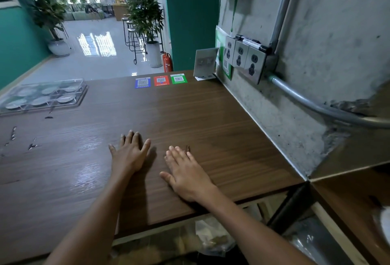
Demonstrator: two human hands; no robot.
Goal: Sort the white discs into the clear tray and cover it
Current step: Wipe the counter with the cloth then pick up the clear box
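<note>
The clear tray (81, 93) lies at the far left of the wooden table (200, 117), with a clear lid over it. Several white discs (48, 90) sit in its compartments, seen through the plastic. My left hand (129, 155) rests flat on the table near the front, fingers spread, holding nothing. My right hand (185, 172) lies flat beside it, palm down and also without anything in it. Both hands are well to the right of the tray and apart from it.
Blue, red and green QR stickers (161, 80) sit at the table's far edge, next to a small upright sign (205, 62). A concrete wall with power sockets (244, 58) and a metal conduit (316, 106) bounds the right side. Scratches mark the table's left part.
</note>
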